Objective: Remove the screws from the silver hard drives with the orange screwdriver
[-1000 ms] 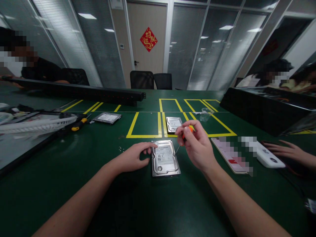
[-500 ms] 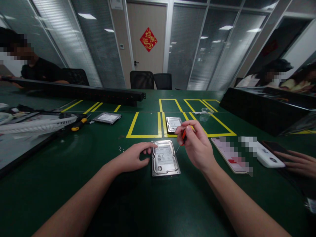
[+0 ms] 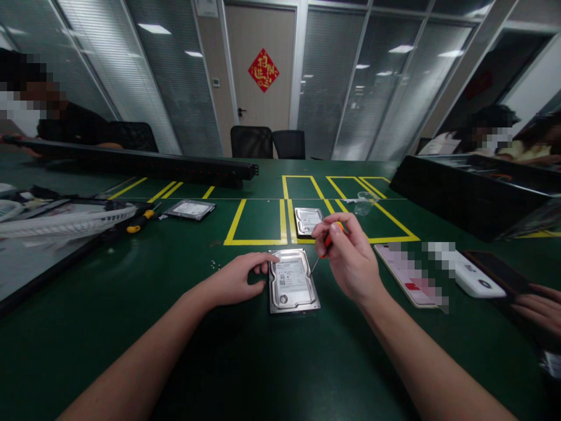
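Note:
A silver hard drive (image 3: 293, 282) lies label up on the green table, right in front of me. My left hand (image 3: 241, 275) rests at its left side, fingertips on its upper left edge, thumb apart from the fingers. In my right hand (image 3: 350, 251) is a screwdriver (image 3: 327, 238) with a red-orange handle, pinched between thumb and fingers. Its thin shaft slants down so that the tip meets the drive's right edge. Just beyond my right hand sits a second hard drive (image 3: 308, 221), partly covered by the fingers. Several tiny screws (image 3: 214, 265) lie left of the near drive.
At left are another hard drive (image 3: 191, 209), a yellow-black screwdriver (image 3: 141, 221) and a white racket-like object (image 3: 65, 219). A phone (image 3: 409, 278), a white device (image 3: 473, 275) and another person's hand (image 3: 539, 304) are at right. Beyond stand a clear cup (image 3: 364, 203) and a black case (image 3: 456, 193).
My right fingers have shifted slightly on the screwdriver handle, whose tip stays at the drive's edge. My left hand and the drive are still. The other person's hand at right has drawn back rightward.

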Motion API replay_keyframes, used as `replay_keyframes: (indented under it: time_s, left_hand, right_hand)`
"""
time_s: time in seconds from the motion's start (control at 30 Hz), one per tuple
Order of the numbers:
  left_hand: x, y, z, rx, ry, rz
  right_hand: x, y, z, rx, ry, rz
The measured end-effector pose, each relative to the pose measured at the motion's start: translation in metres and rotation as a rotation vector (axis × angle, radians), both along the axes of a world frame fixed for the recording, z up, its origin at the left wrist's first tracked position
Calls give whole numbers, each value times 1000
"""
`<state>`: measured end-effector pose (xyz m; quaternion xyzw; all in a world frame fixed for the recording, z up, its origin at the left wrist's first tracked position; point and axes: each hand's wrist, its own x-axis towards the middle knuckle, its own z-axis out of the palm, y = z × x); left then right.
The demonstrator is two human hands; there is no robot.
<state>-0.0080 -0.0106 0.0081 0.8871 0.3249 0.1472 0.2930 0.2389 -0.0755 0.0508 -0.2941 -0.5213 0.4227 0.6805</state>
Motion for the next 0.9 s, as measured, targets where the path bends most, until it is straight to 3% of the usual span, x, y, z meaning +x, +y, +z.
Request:
replay_keyframes:
  time_s: [0.13,0.33,0.6,0.9]
  left_hand:
    - [0,-1,2,-10,2,1]
    - [1,-1,2,-7,-15,-2]
    - [0,-1,3,-12,3,-1]
    - [0,1,-2,12,-19,-6]
  right_hand:
    - [1,0,2,21,14,34]
    - [1,0,-1,2,-50,-53]
    - [0,-1,2,-1,-2,43]
    - [0,-1,1,-9,-42,-24]
